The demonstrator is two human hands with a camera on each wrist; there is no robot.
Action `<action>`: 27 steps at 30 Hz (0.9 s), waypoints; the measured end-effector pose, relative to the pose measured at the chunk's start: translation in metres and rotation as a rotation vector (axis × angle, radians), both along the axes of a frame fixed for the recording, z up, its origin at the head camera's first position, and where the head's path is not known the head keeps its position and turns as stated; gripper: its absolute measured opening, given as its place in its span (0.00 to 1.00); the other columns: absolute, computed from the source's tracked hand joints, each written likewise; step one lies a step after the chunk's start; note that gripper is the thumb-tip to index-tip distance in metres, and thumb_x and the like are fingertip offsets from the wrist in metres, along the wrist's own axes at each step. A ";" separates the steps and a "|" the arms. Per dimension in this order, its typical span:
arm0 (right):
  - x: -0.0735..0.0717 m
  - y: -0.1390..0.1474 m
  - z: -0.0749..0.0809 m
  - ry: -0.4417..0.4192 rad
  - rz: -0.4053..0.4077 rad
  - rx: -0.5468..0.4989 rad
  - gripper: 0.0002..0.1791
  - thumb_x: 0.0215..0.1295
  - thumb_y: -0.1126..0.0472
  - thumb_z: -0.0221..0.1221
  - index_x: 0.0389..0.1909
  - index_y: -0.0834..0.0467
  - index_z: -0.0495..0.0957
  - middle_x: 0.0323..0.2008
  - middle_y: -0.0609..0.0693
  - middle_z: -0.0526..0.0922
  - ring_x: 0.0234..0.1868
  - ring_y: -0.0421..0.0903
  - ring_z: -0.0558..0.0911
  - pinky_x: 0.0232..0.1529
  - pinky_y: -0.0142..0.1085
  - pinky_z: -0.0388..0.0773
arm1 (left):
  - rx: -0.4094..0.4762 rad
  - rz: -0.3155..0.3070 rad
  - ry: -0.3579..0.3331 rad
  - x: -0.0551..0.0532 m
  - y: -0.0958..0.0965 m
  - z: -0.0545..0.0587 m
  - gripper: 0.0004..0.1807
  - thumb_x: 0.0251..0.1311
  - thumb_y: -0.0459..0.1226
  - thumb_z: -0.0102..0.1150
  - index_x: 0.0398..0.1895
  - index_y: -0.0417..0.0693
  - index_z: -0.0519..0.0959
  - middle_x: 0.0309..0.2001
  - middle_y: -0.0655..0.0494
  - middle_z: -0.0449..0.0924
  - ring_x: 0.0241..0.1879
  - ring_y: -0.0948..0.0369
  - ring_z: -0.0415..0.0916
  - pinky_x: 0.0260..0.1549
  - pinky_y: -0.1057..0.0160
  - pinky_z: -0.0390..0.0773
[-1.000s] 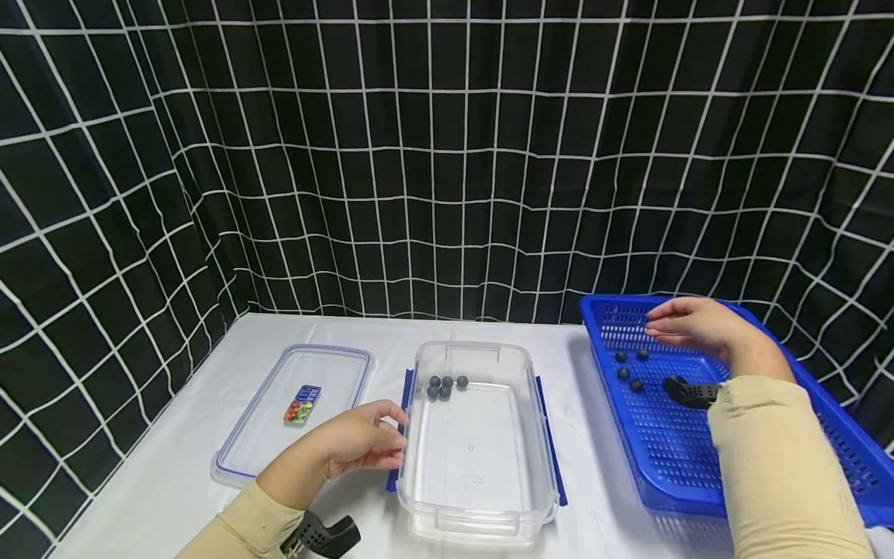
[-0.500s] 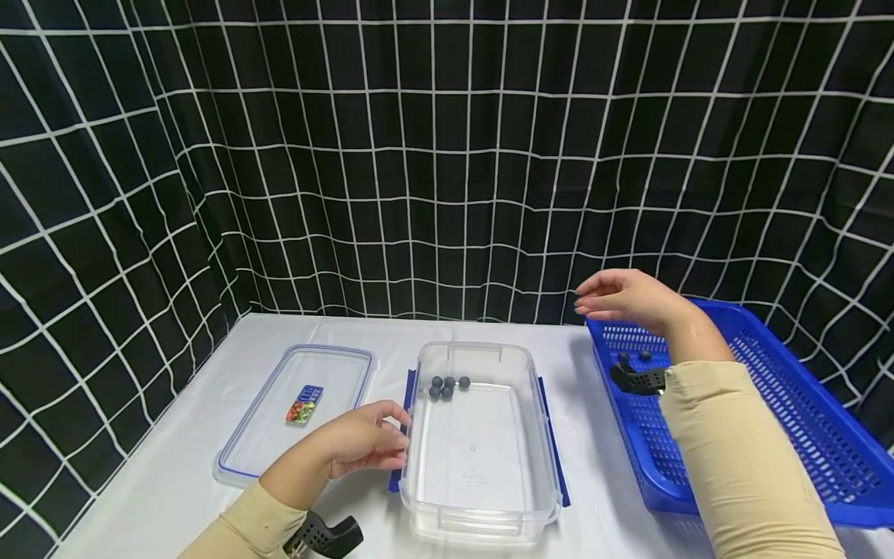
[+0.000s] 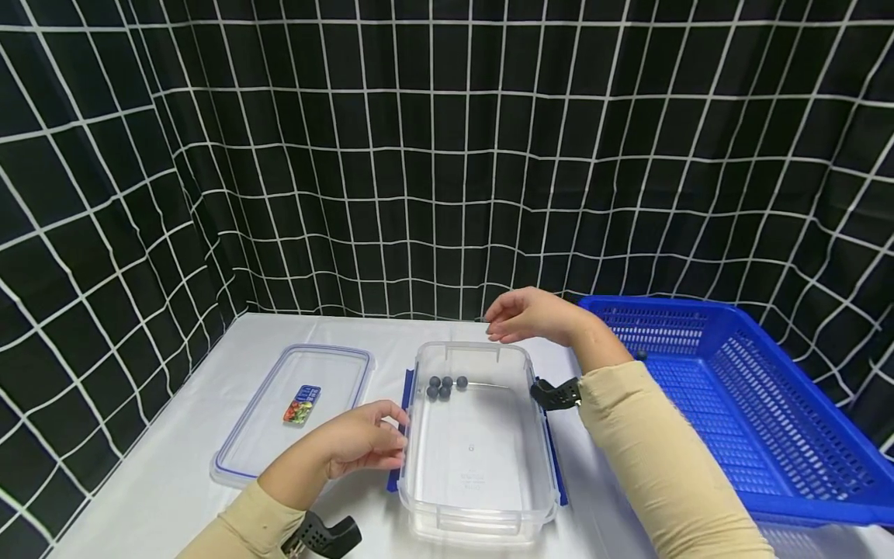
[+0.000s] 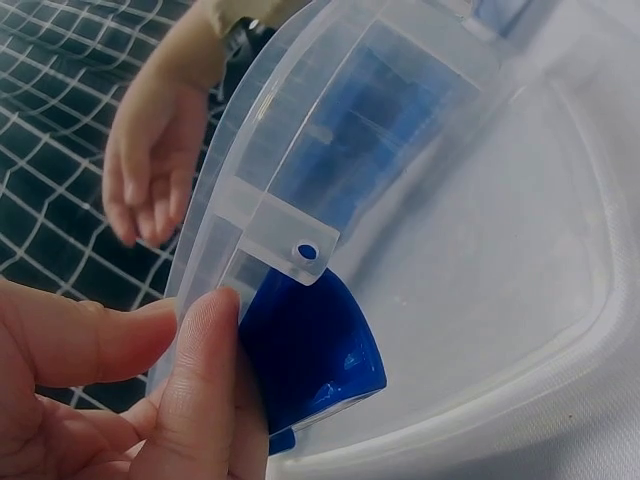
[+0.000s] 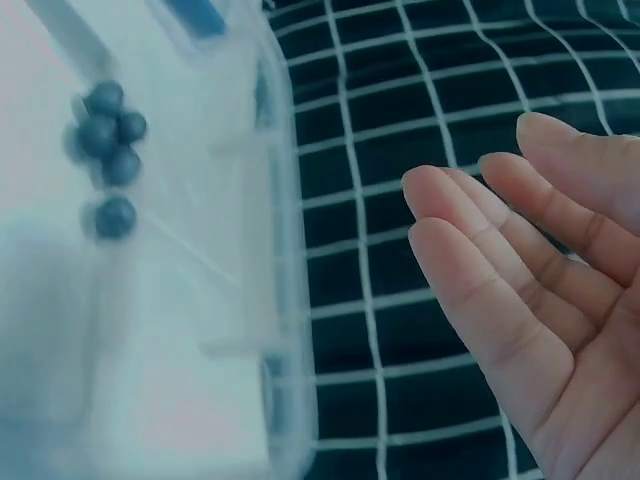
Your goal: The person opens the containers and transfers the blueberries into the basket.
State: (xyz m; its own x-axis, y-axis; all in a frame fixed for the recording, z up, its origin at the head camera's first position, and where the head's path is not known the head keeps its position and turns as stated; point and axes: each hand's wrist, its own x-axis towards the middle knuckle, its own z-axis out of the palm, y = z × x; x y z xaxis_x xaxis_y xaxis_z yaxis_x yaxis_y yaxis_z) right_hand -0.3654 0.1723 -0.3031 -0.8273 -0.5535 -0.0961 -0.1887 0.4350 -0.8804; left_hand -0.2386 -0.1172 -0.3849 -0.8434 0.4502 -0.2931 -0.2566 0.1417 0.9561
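A clear plastic food container [image 3: 482, 458] with blue side latches stands mid-table, several small dark balls [image 3: 447, 383] inside its far left end. My left hand [image 3: 366, 439] is at its left side; in the left wrist view, thumb and finger pinch the rim beside a blue latch [image 4: 315, 350]. My right hand [image 3: 534, 314] hovers past the container's far right corner. In the right wrist view, the right thumb [image 5: 580, 165] and fingers bend toward each other beside the dark curtain; I cannot tell whether a ball is between the tips.
A blue slotted basket [image 3: 740, 404] stands at the right, with one dark ball [image 3: 641, 355] showing beside my right forearm, which hides part of it. The clear lid [image 3: 335, 396] with a colourful sticker lies at the left. A gridded black curtain [image 3: 447, 171] rises behind the white table.
My right hand has travelled left from over the blue basket to the container's far right corner. The left hand stays at the container's left side. The balls in the container have not moved.
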 end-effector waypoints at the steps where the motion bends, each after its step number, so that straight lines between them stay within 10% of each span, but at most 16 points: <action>1: 0.000 -0.007 -0.002 -0.002 0.004 0.005 0.13 0.58 0.70 0.58 0.45 0.68 0.73 0.41 0.62 0.79 0.41 0.48 0.81 0.46 0.41 0.81 | 0.000 0.001 0.000 0.000 0.000 0.000 0.17 0.55 0.25 0.53 0.48 0.36 0.64 0.26 0.51 0.72 0.24 0.61 0.76 0.28 0.70 0.83; 27: -0.009 -0.077 -0.070 -0.146 0.063 0.209 0.12 0.55 0.72 0.59 0.41 0.67 0.77 0.35 0.56 0.82 0.35 0.46 0.82 0.41 0.37 0.82 | 0.008 -0.003 -0.003 -0.001 -0.001 0.001 0.16 0.55 0.24 0.52 0.47 0.36 0.64 0.26 0.50 0.73 0.24 0.62 0.76 0.29 0.69 0.83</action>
State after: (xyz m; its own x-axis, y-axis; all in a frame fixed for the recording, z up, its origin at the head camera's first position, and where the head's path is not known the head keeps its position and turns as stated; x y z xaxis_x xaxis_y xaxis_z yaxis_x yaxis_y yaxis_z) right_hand -0.3741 0.0952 -0.3727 -0.7606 -0.5590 -0.3301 -0.0985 0.6021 -0.7923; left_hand -0.2397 -0.1182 -0.3838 -0.8411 0.4555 -0.2917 -0.2587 0.1348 0.9565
